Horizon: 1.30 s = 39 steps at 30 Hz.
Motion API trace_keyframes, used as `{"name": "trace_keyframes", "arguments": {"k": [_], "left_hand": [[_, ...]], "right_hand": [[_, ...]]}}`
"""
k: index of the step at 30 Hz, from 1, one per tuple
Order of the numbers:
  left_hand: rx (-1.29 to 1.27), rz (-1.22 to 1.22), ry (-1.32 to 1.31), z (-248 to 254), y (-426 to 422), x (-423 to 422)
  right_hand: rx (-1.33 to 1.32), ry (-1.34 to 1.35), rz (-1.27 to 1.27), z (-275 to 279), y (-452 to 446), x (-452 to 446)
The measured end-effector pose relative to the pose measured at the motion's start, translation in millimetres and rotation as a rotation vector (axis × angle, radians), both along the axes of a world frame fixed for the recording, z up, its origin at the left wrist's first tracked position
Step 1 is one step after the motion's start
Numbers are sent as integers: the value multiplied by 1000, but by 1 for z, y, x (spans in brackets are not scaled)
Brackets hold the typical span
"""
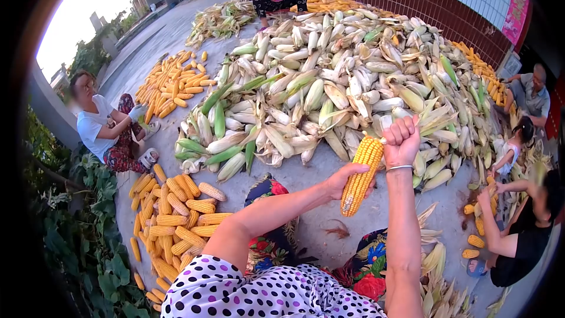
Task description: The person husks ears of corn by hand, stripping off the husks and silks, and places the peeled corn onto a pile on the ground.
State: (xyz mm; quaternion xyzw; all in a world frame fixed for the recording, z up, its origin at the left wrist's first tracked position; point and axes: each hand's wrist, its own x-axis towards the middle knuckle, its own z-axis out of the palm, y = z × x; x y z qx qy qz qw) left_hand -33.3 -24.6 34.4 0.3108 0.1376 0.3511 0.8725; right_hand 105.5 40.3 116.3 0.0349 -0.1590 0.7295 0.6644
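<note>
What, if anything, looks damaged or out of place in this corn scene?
The tip of the cob in the left hand looks patchy, whitish and dark against its yellow kernels, possibly damaged. In the lower-left pile, one paler cob stands out among yellow ones.

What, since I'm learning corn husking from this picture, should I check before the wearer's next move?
1. Left hand around the corn ear: ok, gripping it.
2. Ear's visible side bare of husk: ok.
3. Lower tip evenly yellow: not ok, partly pale and dark.
4. Right hand closed at the ear's upper end: ok.
5. What the right fist encloses: cannot tell, fingers hide it.
6. Nearest heap of bare ears apart from the unhusked heap: ok, a gap shows.
</note>
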Motion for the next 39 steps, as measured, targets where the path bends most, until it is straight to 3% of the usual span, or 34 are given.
{"name": "trace_keyframes", "arguments": {"k": [20,25,29,32,35,39], "left_hand": [[44,-88,-176,8,-8,5],[47,-96,-168,9,-4,4],[59,62,134,19,2,5],[319,230,356,21,2,8],[249,95,491,27,0,5],[288,173,668,28,5,13]], "right_hand": [[146,160,122,16,-15,-3],[126,-3,5,22,-15,-3],[-1,-171,-181,18,-8,12],[-177,-321,-331,12,1,21],[-342,-285,-378,-11,20,35],[-512,-334,-481,-45,43,42]]}}
